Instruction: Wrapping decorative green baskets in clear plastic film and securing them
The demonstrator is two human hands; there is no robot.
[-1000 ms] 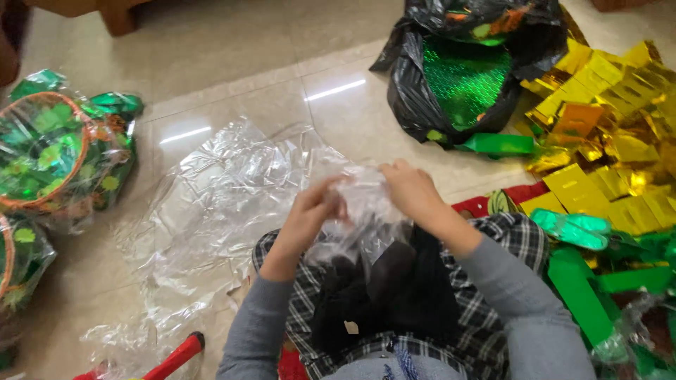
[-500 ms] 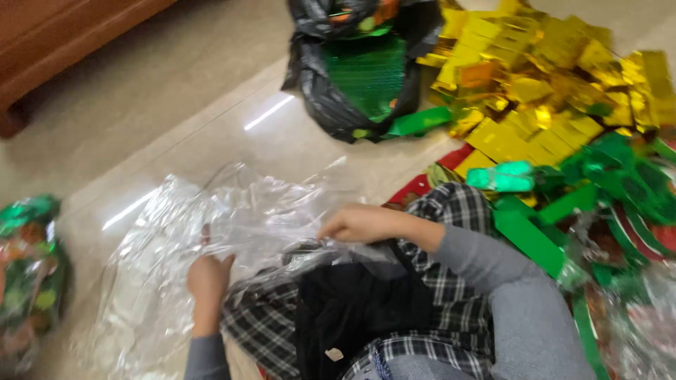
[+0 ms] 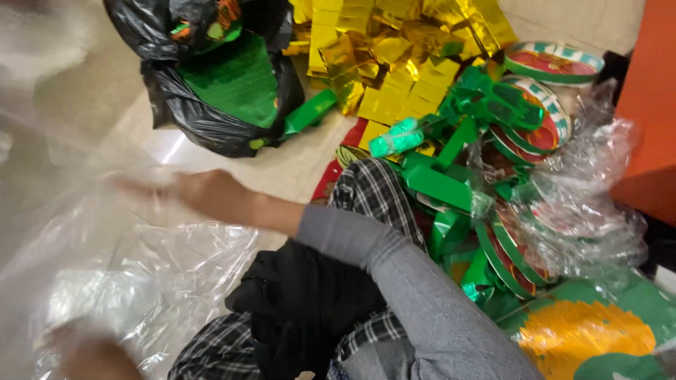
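I sit on the floor with a large clear plastic sheet [image 3: 148,281] spread at my left. My right hand [image 3: 204,195], in a grey sleeve, reaches left across my checked lap and grips the sheet's raised edge; it is blurred by motion. At the bottom left, my left hand [image 3: 91,357] is a blur low behind the plastic, and its grip cannot be made out. A black cloth [image 3: 303,295] lies on my lap.
A black bag [image 3: 176,105] with green material stands ahead. Right of it lie a gold foil pile [image 3: 394,63], green foil pieces [image 3: 443,186], round red and green trays [image 3: 553,63] and crumpled clear wrap [image 3: 584,211]. Orange furniture [image 3: 651,105] stands at the right.
The view has swung right and closer. My right hand reached further left with the plastic, the sheet lifted at the left, and my left hand dropped to the bottom corner.
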